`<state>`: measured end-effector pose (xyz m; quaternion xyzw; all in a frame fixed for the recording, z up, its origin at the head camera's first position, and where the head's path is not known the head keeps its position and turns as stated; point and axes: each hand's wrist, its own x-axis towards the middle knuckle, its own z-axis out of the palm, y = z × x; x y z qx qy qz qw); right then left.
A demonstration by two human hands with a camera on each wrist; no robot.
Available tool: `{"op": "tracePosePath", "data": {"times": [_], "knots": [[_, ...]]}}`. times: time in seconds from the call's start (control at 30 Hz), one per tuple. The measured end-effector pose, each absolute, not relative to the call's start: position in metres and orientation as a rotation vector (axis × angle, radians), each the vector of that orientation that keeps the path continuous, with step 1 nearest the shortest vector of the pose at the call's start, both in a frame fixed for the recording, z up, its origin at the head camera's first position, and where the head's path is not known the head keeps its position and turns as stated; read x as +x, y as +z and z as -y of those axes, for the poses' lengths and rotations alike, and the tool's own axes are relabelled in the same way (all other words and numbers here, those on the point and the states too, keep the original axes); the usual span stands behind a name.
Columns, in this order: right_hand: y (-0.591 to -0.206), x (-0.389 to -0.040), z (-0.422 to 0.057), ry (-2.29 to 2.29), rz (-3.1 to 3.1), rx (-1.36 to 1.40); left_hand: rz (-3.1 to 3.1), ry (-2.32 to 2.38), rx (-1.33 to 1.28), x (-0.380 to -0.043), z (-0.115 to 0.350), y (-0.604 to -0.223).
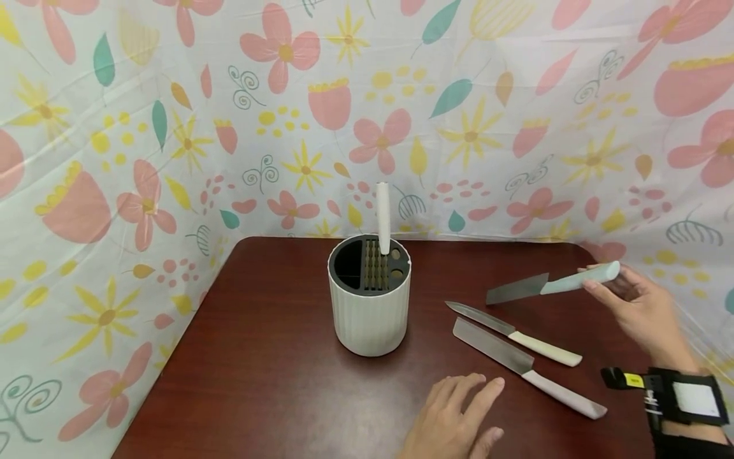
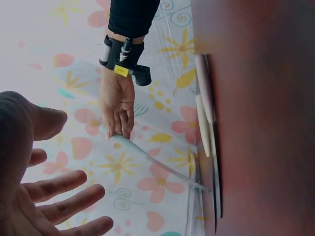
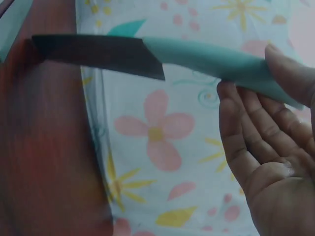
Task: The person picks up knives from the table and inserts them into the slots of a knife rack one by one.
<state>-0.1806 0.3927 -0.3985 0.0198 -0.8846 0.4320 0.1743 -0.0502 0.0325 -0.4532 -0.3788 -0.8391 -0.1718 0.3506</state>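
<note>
My right hand [image 1: 650,312] pinches the handle of a light-teal kitchen knife [image 1: 579,280] between thumb and fingers. The knife's handle end is raised, and its blade slants down to the left toward the table, as the left wrist view also shows. Below it on the table lie a narrow pointed knife [image 1: 541,347] with a cream handle and a broad cleaver-like knife [image 1: 562,395] with a pale handle. My left hand [image 1: 453,417] hovers near the front of the table, fingers spread and holding nothing, to the left of the broad knife.
A white ribbed knife block [image 1: 369,325] stands mid-table, its dark top divided into an open compartment, a bristly slotted strip and round holes. One white-handled utensil [image 1: 383,220] is upright in it. Behind the brown table [image 1: 258,357] hangs a flowered cloth [image 1: 355,146].
</note>
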Motion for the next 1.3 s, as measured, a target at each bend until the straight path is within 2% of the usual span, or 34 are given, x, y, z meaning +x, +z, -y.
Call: {"op": "tracePosePath", "data": {"times": [0.5,0.93,1.3], "knots": [[-0.367,-0.183,-0.352,1.169,2.265,0.272,2.112,-0.525,-0.965,-0.062,-0.021,-0.430],[-0.324,-0.158,-0.296,1.161,2.199,0.500,2.068,-0.586,-0.893,-0.074,-0.017,-0.407],[-0.314,-0.144,-0.257,1.254,2.071,0.797,2.051,-0.640,-0.878,-0.080,-0.019,-0.392]]}}
